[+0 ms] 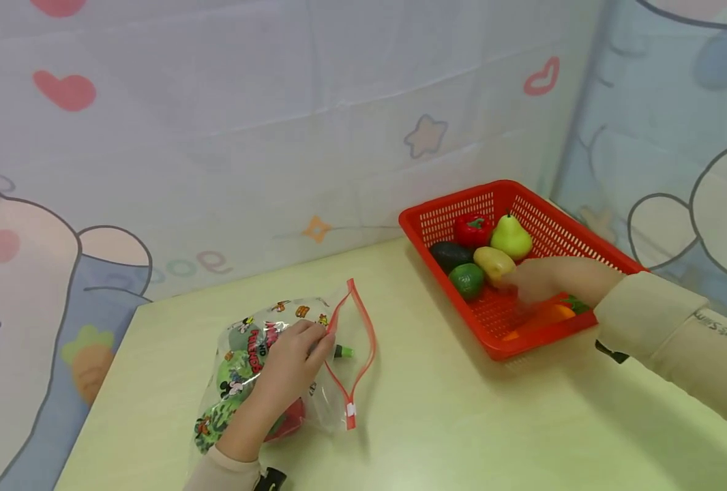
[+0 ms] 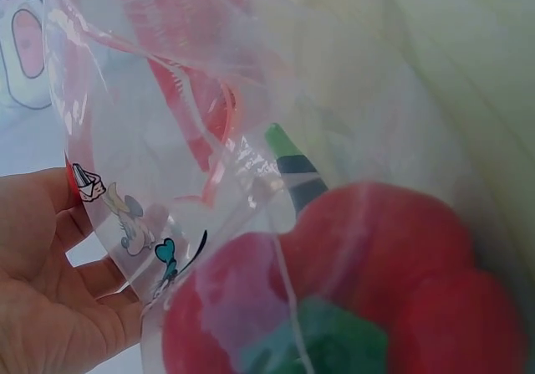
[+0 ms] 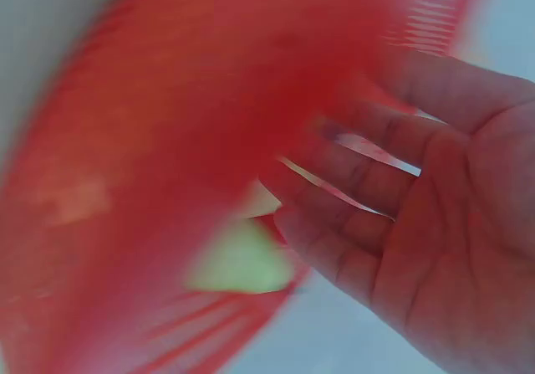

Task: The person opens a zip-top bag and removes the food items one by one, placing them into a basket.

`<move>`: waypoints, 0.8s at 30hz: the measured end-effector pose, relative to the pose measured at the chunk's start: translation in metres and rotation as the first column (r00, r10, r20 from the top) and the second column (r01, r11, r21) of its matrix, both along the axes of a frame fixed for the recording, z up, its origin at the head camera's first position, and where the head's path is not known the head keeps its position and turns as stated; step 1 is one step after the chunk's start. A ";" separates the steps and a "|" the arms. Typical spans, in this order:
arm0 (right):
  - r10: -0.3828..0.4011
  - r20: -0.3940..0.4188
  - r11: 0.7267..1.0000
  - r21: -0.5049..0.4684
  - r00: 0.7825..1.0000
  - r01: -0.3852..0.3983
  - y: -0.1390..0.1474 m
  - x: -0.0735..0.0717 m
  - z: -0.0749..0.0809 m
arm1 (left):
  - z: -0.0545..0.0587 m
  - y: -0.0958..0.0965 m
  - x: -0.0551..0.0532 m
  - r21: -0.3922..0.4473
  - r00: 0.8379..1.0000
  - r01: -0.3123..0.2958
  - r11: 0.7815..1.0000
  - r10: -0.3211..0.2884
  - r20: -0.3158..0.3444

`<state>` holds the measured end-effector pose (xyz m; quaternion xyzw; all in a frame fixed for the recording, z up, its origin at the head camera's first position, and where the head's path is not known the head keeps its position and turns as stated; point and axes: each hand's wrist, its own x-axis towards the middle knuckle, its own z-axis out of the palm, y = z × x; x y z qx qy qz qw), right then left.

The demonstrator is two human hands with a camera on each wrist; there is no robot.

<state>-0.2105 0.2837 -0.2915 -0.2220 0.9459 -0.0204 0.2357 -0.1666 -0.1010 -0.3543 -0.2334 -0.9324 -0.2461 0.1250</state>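
Note:
My left hand (image 1: 288, 365) pinches the mouth of a clear zip bag (image 1: 333, 412) printed with cartoon figures. The red-edged opening gapes toward the right. Through the plastic in the left wrist view I see a lobed red piece (image 2: 376, 248) with a green patch, and a dark stick-like piece with a green tip (image 2: 280, 140). My right hand (image 1: 538, 276), blurred, reaches into a red basket (image 1: 427, 262). Its fingers look extended in the right wrist view. Beneath it lies an orange carrot (image 1: 550, 315); a yellow potato-like piece (image 1: 492, 264) is close to the fingertips.
The basket also holds a red bell pepper (image 1: 470, 232), a green pear (image 1: 511, 239), a dark avocado-like piece (image 1: 449, 256) and a lime (image 1: 468, 281). A pale table (image 1: 425, 423) lies under both containers. Printed cloth (image 1: 265, 150) hangs behind the table.

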 end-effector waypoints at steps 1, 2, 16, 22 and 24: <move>0.006 -0.032 0.999 -0.045 0.999 -0.008 -0.006 0.002 0.007 | 0.000 0.000 0.000 0.000 1.000 0.000 1.000 0.000 -0.003; 0.025 -0.061 0.996 -0.084 0.998 -0.030 -0.014 0.005 0.015 | 0.000 -0.001 0.000 -0.001 1.000 0.000 1.000 0.000 -0.006; 0.185 -0.131 0.961 -0.181 0.974 -0.207 -0.130 0.041 0.036 | 0.002 -0.002 0.000 0.022 0.999 0.008 1.000 -0.007 -0.037; 0.250 -0.128 0.954 -0.139 0.960 -0.267 -0.179 0.025 0.004 | 0.003 -0.001 0.001 0.038 0.999 0.008 0.999 -0.007 -0.039; 0.251 -0.133 0.959 -0.098 0.959 -0.265 -0.196 0.019 -0.012 | 0.003 -0.001 0.002 0.043 0.999 0.008 0.999 -0.006 -0.037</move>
